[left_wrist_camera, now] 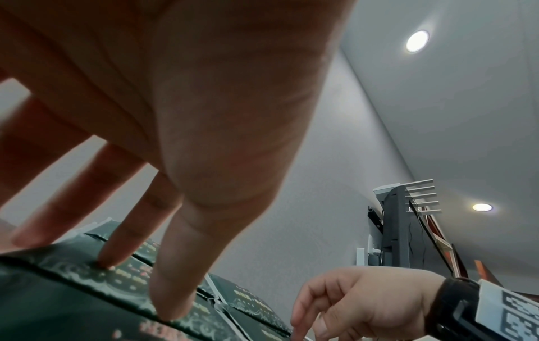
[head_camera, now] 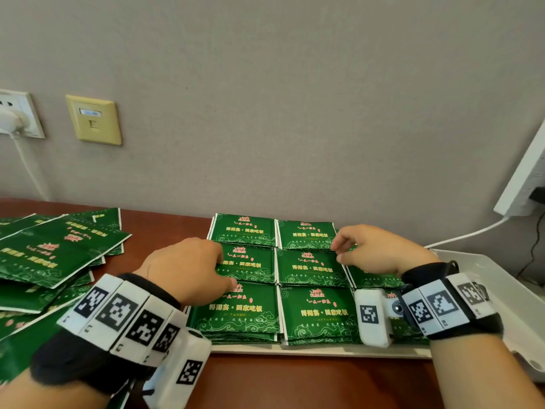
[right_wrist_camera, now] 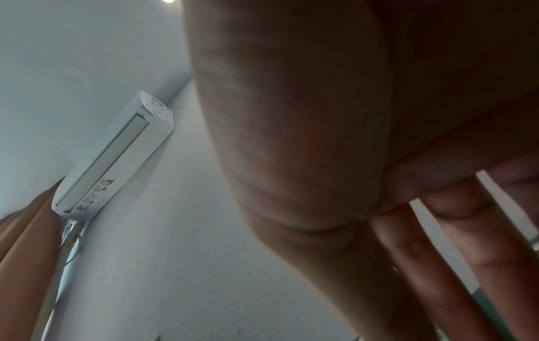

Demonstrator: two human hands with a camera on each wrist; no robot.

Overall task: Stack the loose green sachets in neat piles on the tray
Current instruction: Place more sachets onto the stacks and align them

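Room: grey wall (head_camera: 265, 113) with sockets (head_camera: 93, 119); brown desk (head_camera: 265, 382) beneath.
Tray: white tray (head_camera: 324, 350), piles of sachets (head_camera: 311, 267) under the fingertips.
Left hand (head_camera: 188, 268): fingers (left_wrist_camera: 125, 230) straight, pressed on piles.
Right hand (head_camera: 380, 253): fingers loosely bent, nothing gripped.
Loose sachets (head_camera: 56, 252): heaped left of the left fingers.
Risk: glossy piles could be slid askew by sideways pressure.

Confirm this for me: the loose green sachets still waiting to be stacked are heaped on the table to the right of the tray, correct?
Not quite. The loose green sachets are heaped on the table to the left of the tray, not the right. The head view shows this.
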